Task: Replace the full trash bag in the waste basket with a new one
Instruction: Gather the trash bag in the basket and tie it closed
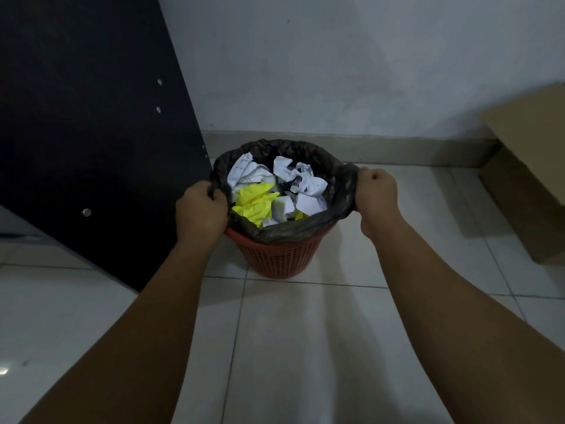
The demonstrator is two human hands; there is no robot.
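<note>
From the head camera, the left hand (200, 209) is gripping the left rim of the black trash bag (305, 228), and the right hand (376, 194) is gripping its right rim. The bag is sitting in the red basket (279, 258) on the tiled floor (305, 347), holding crumpled white and yellow paper (255, 203).
</note>
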